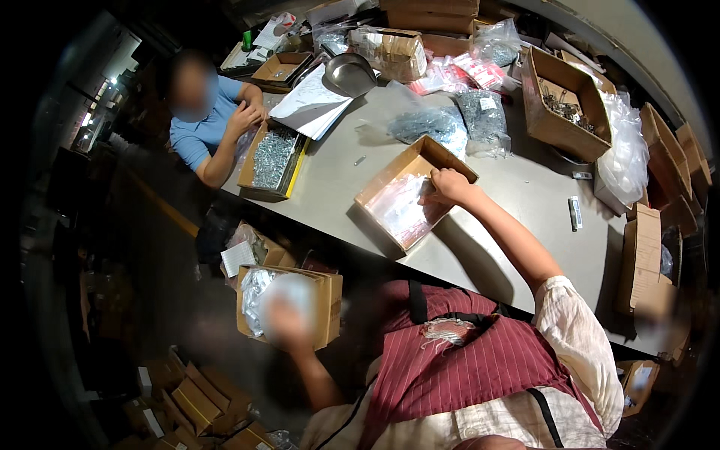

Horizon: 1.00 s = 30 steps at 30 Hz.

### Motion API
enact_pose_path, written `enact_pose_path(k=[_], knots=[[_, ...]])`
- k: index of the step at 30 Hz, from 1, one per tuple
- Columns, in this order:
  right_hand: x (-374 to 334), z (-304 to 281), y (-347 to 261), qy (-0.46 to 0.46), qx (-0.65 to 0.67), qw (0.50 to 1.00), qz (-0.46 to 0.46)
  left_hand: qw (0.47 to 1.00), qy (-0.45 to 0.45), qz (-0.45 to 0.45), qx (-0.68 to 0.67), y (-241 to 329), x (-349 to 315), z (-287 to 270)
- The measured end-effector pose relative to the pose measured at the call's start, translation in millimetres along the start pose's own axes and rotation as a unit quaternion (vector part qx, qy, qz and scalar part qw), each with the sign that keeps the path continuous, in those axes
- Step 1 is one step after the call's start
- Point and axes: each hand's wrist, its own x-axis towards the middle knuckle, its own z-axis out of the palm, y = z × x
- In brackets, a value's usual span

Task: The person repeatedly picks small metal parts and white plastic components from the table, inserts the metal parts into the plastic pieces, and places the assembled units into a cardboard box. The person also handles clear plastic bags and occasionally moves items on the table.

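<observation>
On the table, a shallow cardboard box [375, 193] holds a pile of clear plastic bags [405, 202]. My right hand [448, 187] reaches over its right side, fingers curled down and closed on a bag's edge. Lower left, beside the table, stands an open cardboard box [330, 307] full of small filled plastic bags [257, 292]. Over this box is my left hand [289, 324], smeared so that its fingers do not show. A pale blurred patch lies around the fingers; whether the hand holds anything I cannot make out.
Across the table's left corner a person in a blue shirt [202, 139] works by a box of screws [274, 159]. Bags of metal parts [484, 120], a metal scoop [350, 75] and a box of metal fittings [566, 105] stand behind. A small tube [575, 213] lies at right.
</observation>
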Motion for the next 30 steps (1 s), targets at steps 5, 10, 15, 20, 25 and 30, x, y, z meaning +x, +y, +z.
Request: enact_pose_path(k=[5, 10, 15, 20, 25, 30], knots=[[8.0, -9.7, 6.0, -0.076, 0.079, 0.994, -0.03, 0.968, -0.122, -0.057, -0.212, 48.0, 10.3, 24.0], [-27.4, -66.4, -7.5, -0.014, 0.27, 0.963, 0.02, 0.954, -0.176, 0.014, -0.241, 126.3, 46.0, 63.0], [-87.9, -105.0, -21.5, -0.006, 0.49, 0.872, 0.024, 0.826, -0.349, 0.062, -0.437, 218.6, 64.7, 100.6], [-157.8, -127.1, -29.1, 0.095, 0.636, 0.765, 0.049, 0.513, -0.578, -0.125, -0.623, 291.2, 55.5, 109.3], [-226.2, -132.9, -14.7, 0.123, 0.73, 0.666, 0.091, 0.466, -0.564, -0.138, -0.668, 334.8, 18.7, 91.8], [-264.1, -123.2, -5.3, 0.107, 0.713, 0.669, 0.182, 0.674, -0.599, 0.094, -0.423, 355.4, -6.3, 81.0]])
